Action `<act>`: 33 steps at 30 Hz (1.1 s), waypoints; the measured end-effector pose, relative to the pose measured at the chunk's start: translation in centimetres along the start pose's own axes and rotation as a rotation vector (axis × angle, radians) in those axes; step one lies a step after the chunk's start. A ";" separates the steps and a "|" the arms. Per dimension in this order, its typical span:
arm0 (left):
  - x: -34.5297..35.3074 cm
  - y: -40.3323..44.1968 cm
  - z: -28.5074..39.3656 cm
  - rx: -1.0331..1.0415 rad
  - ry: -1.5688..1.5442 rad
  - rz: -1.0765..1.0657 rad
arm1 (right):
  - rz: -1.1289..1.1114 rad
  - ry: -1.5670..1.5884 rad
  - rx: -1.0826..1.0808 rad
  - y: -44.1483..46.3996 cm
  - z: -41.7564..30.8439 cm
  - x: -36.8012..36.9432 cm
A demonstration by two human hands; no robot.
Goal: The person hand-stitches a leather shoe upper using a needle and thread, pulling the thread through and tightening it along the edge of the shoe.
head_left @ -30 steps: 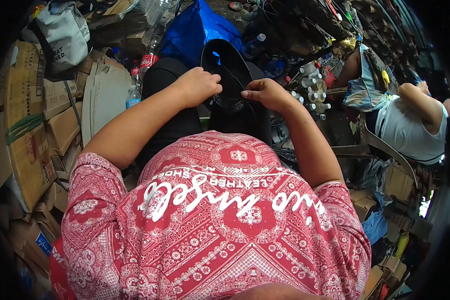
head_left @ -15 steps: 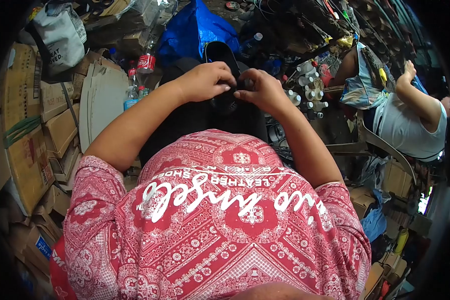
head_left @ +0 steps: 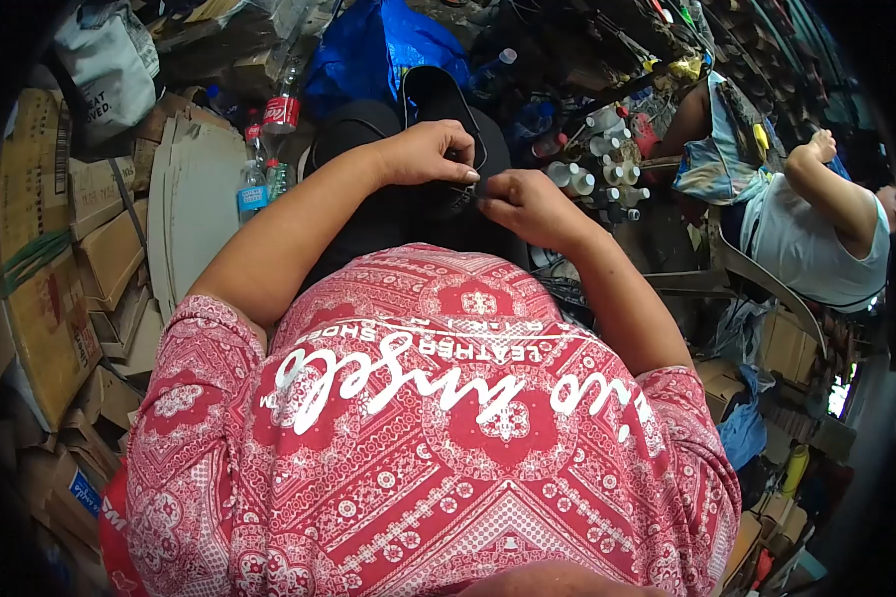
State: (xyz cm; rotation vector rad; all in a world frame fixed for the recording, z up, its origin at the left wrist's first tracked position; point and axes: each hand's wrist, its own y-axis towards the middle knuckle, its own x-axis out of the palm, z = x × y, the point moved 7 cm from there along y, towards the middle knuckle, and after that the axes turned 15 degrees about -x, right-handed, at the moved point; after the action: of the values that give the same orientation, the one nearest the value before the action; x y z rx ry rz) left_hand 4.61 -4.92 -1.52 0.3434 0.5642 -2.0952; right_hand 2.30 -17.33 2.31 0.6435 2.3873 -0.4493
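A black shoe-like item [head_left: 436, 92], with a dark hollow and a thin pale rim, lies over my dark-clothed lap, pointing away from me. My left hand [head_left: 430, 153] is over its near part, thumb and fingers pinched together. Close on its right, my right hand [head_left: 531, 205] is also closed, its fingertips curled near the left thumb. Between the two hands is a small pale detail, perhaps a thread or lace, too small to make out. Whatever the fingertips grip is hidden by dark material and the fingers.
A blue plastic sheet [head_left: 383, 55] lies ahead. Plastic bottles [head_left: 282, 111] stand front left, and several more bottles [head_left: 607, 149] lie front right. Cardboard boxes [head_left: 110, 244] pile up on the left. At the right another person in a white shirt [head_left: 816, 234] sits near a curved strip [head_left: 767, 284].
My right hand has shifted down and slightly right, its fingers more curled. My left hand has moved slightly right. The view has tilted slightly.
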 end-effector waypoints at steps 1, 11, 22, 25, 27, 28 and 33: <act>0.0 -0.1 -0.1 -0.034 0.031 -0.006 | 0.021 0.061 -0.063 -0.8 -0.6 -0.3; -0.4 0.1 -0.4 -0.018 -0.019 -0.126 | 0.302 0.098 -0.037 -3.4 -1.0 -2.0; -0.7 0.1 -0.5 -0.008 0.004 -0.164 | 0.176 -0.177 -0.021 -0.2 -0.5 -1.7; -0.6 0.2 -0.4 -0.003 -0.003 -0.172 | 0.165 -0.159 -0.010 -0.2 -0.3 -1.8; -0.5 0.3 -0.5 0.002 -0.006 -0.180 | 0.158 -0.144 -0.009 -0.1 -0.3 -1.9; -0.5 0.3 -0.5 0.004 -0.008 -0.189 | 0.125 -0.158 0.005 0.0 -0.2 -1.8; -0.5 0.2 -0.6 0.013 -0.015 -0.181 | 0.073 -0.252 0.024 0.2 -0.2 -1.8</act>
State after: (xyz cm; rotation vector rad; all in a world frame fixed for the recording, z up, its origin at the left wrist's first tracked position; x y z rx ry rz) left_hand 5.01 -4.34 -1.87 0.2929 0.5920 -2.2743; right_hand 3.54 -17.64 3.55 0.6426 2.1164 -0.4971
